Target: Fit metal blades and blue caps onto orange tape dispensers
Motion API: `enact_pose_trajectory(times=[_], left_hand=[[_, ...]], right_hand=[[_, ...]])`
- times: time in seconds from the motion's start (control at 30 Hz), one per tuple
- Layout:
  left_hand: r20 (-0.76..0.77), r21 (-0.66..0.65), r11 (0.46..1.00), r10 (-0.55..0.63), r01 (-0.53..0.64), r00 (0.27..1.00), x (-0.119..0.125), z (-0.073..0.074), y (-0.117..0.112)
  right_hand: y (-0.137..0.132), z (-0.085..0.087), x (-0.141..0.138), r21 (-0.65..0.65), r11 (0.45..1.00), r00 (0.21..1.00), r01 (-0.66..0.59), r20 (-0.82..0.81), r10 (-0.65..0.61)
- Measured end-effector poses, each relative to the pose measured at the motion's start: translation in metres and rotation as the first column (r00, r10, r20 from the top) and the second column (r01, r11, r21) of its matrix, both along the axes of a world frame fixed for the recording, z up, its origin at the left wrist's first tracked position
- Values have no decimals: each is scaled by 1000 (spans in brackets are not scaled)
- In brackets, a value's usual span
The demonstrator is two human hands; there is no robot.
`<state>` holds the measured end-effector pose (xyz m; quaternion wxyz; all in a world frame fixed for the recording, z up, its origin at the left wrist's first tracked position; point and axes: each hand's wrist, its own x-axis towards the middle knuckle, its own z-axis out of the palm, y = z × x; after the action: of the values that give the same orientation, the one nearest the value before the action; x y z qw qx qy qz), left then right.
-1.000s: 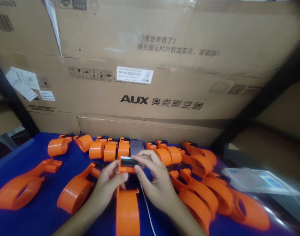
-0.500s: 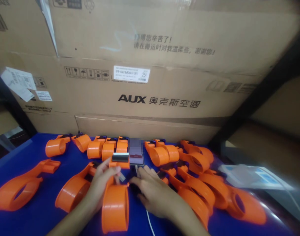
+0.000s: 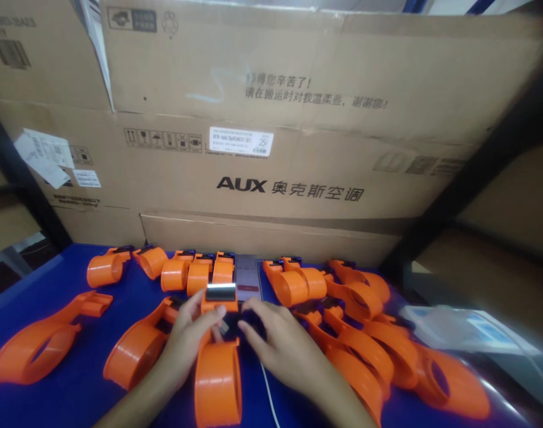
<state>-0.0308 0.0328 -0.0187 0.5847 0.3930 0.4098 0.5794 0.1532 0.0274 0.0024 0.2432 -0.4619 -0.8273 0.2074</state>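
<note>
My left hand (image 3: 193,327) is closed around the neck of an orange tape dispenser (image 3: 218,383). The dispenser's head points away from me, with a black strip and a pale toothed edge (image 3: 221,286) across its top. Its round hub hangs toward me. A small greyish piece (image 3: 224,327) shows by the left fingertips. Close beside the head, my right hand (image 3: 275,336) has thumb and fingers curled on a small dark part (image 3: 252,321), whose shape is mostly hidden.
Several more orange tape dispensers (image 3: 35,351) lie left, behind and right on the blue tabletop (image 3: 82,380). A phone (image 3: 249,282) lies beyond my hands; a white cable (image 3: 268,389) runs toward me. Behind stands a large cardboard box (image 3: 298,220); a plastic-wrapped packet (image 3: 463,327) lies at right.
The held dispenser has shifted slightly right and down in view. My right hand has moved up closer to its head, with thumb and fingers on the dark part. The view has tilted a little.
</note>
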Motion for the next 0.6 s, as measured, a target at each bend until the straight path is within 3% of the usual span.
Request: enact_pose_trajectory(times=[0.13, 0.27, 0.4, 0.53, 0.6], left_hand=[[-20, 18, 1000, -10, 10, 1000, -5, -18, 2], [-25, 24, 998, -54, 54, 998, -8, -32, 1], [-56, 13, 998, -58, 59, 997, -8, -36, 1], [-82, 26, 998, -58, 60, 995, -7, -36, 2], [-85, 23, 998, -62, 65, 994, -7, -36, 2]], right_hand=[[9, 2, 1, 29, 996, 931, 89, -358, -73], [10, -3, -1, -71, 982, 770, 173, -612, -180], [9, -7, -7, -291, 953, 572, 89, -768, -288], [9, -6, -13, -306, 952, 404, -26, -874, -270], [8, -5, -13, -296, 955, 376, -32, -889, -262]])
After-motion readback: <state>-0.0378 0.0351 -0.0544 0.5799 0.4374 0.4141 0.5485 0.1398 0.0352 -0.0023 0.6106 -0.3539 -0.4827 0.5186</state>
